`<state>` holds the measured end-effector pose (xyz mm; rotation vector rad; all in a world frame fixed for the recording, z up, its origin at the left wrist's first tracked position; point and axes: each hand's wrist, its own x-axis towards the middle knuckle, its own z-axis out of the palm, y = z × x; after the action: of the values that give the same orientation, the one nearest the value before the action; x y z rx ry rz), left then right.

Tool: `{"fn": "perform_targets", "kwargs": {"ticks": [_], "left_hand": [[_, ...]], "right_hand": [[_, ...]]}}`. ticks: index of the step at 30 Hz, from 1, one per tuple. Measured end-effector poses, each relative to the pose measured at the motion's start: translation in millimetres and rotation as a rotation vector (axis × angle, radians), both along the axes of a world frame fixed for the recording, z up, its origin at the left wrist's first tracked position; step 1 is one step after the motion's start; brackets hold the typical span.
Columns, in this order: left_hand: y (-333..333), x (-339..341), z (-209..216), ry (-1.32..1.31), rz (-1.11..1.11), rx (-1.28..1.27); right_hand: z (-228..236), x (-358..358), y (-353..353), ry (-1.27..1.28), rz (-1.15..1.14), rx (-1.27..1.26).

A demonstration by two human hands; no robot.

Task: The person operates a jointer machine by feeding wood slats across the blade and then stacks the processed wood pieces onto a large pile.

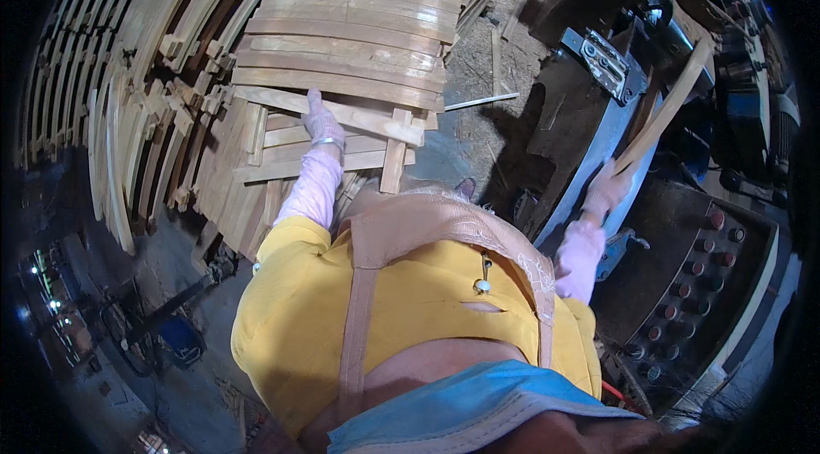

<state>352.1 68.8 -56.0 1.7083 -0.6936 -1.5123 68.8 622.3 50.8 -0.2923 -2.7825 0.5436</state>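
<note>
My left hand (pixel 325 128) is closed on a pale wooden slat (pixel 376 121), which lies slantwise at the near side of a stack of wooden slats (pixel 350 48). Part of its grip is hidden under the hand. Off to the right, my right hand (pixel 608 187) is wrapped around the near end of a long wooden strip (pixel 670 108). That strip runs up and away, beside the metal edge (pixel 589 155) of a machine. Its far end reaches the machine's head. Below my left hand lie more loose slats (pixel 367 162), some crossing each other.
Curved wooden pieces (pixel 128 112) stand in tall piles at the left. A metal guide (pixel 602 61) is fixed on the machine table. Nearer at the right is a dark control panel (pixel 683 283) with several round buttons. Wood scraps and dust litter the floor (pixel 491 65).
</note>
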Motion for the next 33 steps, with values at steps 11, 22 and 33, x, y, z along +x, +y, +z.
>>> {"fn": "perform_targets", "kwargs": {"ticks": [11,22,33], "left_hand": [[10,-23,28,-0.074,-0.129,0.076],[38,6,94,0.278,-0.085,-0.243],[180,-189,162,0.568,-0.816,-0.302]], "right_hand": [[0,235,41,-0.153,-0.030,0.266],[-9,-39,18,0.064,0.169,0.411],[72,103,-151,-0.077,0.922,-0.093]]}}
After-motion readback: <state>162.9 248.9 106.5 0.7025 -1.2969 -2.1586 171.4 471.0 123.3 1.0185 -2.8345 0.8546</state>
